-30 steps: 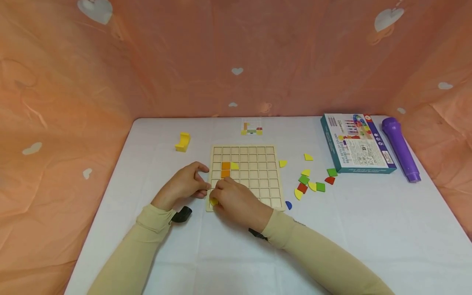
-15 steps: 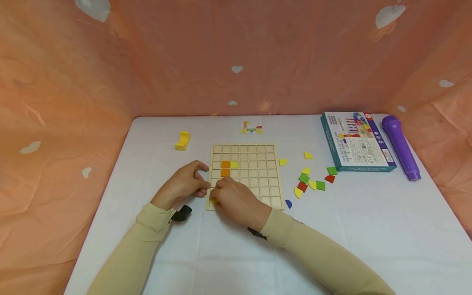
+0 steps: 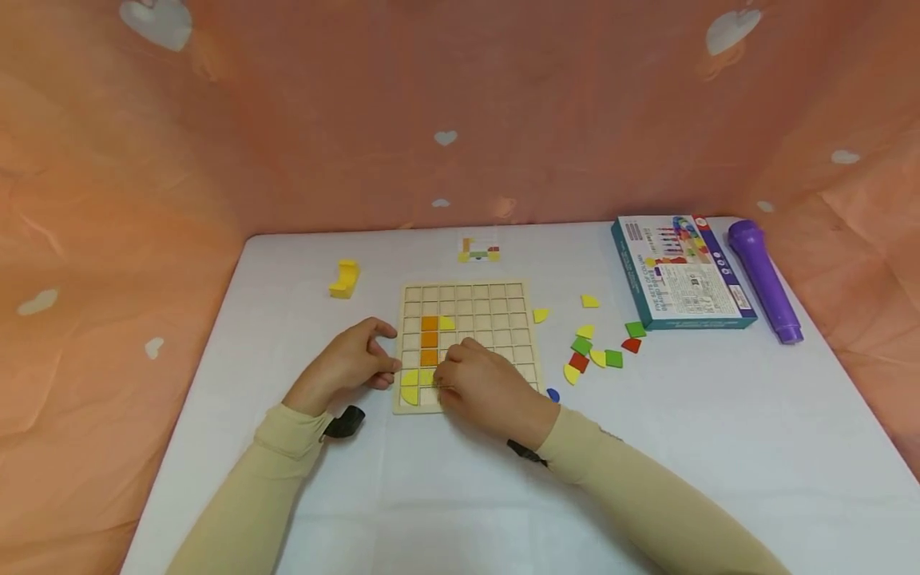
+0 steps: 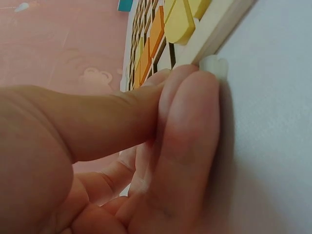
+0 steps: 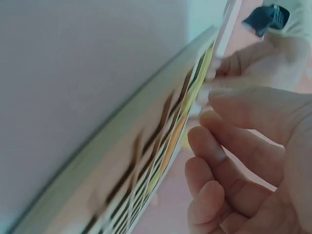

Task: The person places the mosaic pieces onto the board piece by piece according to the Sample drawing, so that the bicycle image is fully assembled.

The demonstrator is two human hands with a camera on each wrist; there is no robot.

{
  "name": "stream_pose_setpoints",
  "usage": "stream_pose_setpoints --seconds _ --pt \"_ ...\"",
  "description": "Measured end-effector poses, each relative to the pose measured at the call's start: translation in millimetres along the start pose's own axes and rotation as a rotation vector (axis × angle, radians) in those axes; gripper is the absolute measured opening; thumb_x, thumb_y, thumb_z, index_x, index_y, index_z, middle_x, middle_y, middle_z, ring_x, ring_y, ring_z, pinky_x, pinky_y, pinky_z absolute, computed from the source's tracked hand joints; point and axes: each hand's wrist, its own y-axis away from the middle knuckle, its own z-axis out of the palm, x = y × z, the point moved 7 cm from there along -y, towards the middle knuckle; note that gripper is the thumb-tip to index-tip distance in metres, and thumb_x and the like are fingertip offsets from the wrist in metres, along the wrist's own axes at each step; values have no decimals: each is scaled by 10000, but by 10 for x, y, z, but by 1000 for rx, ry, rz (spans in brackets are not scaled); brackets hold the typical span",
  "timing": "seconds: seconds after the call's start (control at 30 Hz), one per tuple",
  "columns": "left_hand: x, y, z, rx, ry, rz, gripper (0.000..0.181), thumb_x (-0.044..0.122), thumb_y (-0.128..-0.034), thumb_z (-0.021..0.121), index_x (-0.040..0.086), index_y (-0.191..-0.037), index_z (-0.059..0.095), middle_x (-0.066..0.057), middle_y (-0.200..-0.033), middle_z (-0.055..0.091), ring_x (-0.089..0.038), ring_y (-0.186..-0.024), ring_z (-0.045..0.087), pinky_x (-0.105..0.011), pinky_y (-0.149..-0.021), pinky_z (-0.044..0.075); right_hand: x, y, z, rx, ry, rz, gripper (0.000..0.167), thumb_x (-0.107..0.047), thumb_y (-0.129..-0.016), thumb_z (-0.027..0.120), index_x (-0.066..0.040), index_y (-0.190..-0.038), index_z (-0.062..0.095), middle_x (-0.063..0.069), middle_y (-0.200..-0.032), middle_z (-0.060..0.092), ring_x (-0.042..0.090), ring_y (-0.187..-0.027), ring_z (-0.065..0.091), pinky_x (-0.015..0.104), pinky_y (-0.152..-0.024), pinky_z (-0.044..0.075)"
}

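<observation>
A wooden grid board lies on the table. My left hand touches its left edge with the fingertips, thumb and index finger spread apart. On the board, three orange squares form a column, with a yellow quarter-circle tile beside the top one. Several yellow tiles occupy the lower left cells. My right hand hovers over the lower part of the board, close to a yellow tile. In the right wrist view its thumb and loosely bent fingers stand apart, with nothing between them.
Loose yellow, green and red tiles and a blue half-circle tile lie right of the board. Behind it is a small pattern card. A yellow block stands left, a box and purple microphone-shaped object right.
My right hand has moved right, off the lower left cells, uncovering yellow tiles and the third orange square. My left hand keeps its place at the board's edge. The head view has shifted slightly.
</observation>
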Motion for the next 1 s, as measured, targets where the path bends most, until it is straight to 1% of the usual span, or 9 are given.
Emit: stream_pose_setpoints --seconds 0.1,0.3,0.53,0.63,0.77,0.87,1.0 --pt "-6 0 7 -1 -6 -12 588 54 -978 796 50 -1477 486 -159 -1022 650 -174 -766 739 -273 -729 669 181 158 -84 24 -22 58 112 -109 -956 773 -140 -1042 839 -15 -997 733 175 -923 562 273 -776 566" --pt "2 -5 2 4 -33 -12 597 75 -975 807 55 -1479 489 -154 -1025 650 -168 -748 738 -269 -715 666 514 484 -264 56 -19 194 141 -129 -954 800 -106 -1090 833 5 -1058 756 188 -997 612 320 -846 614" --pt "5 3 0 2 -38 -17 596 71 -978 801 50 -1482 483 -152 -1014 648 -167 -743 733 -264 -714 664 802 777 -474 95 40 253 148 -127 -941 828 -63 -1075 830 33 -1036 766 203 -963 615 334 -816 602" --pt "12 13 6 4 -44 -18 600 79 -975 808 49 -1482 489 -147 -1014 650 -159 -731 731 -256 -703 660 943 888 -524 104 29 319 169 -118 -934 824 -52 -1090 824 39 -1037 755 202 -972 617 340 -813 605" --pt "18 10 11 2 -33 -14 599 74 -973 809 53 -1481 491 -147 -1014 648 -166 -743 735 -262 -705 664 1107 1006 -575 109 35 395 174 -126 -937 822 -55 -1095 821 40 -1016 741 209 -962 600 343 -791 581" --pt "20 8 9 1 -28 -8 598 69 -977 803 49 -1484 486 -151 -1016 645 -170 -755 740 -268 -712 669 1198 1047 -604 107 51 411 173 -150 -952 822 -45 -1089 821 51 -1011 743 223 -951 599 359 -792 575" --pt "21 8 -2 7 -34 1 599 66 -978 801 43 -1485 484 -155 -1019 643 -169 -756 743 -269 -715 672 1302 1044 -614 92 41 430 199 -186 -974 816 -29 -1098 815 70 -1031 749 245 -972 613 400 -826 601"
